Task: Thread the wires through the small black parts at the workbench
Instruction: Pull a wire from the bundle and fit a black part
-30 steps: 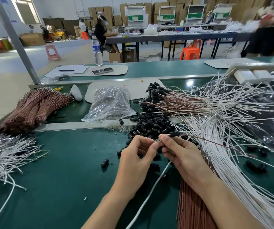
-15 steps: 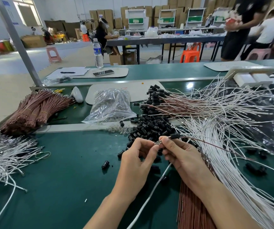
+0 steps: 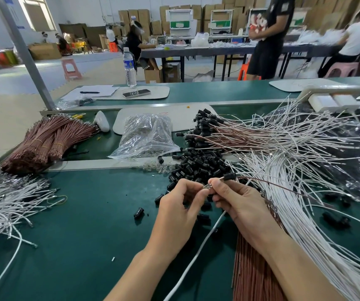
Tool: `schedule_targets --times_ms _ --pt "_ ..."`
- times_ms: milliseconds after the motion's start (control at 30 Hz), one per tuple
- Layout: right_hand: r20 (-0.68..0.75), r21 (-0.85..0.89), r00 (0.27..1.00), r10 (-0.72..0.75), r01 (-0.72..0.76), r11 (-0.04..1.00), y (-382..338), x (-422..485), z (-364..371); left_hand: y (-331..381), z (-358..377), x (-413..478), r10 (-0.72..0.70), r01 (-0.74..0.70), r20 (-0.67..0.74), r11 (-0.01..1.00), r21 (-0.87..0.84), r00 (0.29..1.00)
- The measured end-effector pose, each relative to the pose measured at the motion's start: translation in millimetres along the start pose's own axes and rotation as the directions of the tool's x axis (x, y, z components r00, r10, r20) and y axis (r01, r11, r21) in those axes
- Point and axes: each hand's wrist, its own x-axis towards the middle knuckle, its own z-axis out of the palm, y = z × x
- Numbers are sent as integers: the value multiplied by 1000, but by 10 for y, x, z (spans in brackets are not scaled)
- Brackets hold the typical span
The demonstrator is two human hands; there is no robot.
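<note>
Left hand pinches metal wire tip; right hand pinches brown wire just behind, one black part threaded on it; loose black parts piled beyond

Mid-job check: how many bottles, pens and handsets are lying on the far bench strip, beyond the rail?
Bottle: 1
Pen: 1
Handset: 1
Total: 3
</note>
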Motion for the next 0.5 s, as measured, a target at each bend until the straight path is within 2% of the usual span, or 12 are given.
schedule_targets --times_ms 367,500 --pt "15 23 1000 12 -12 1000 20 22 10 -33 37 25 -6 5 -16 999 -35 1000" --pt "10 67 1000 28 -29 997 5 23 10 -43 61 18 23 -22 -48 999 26 999"
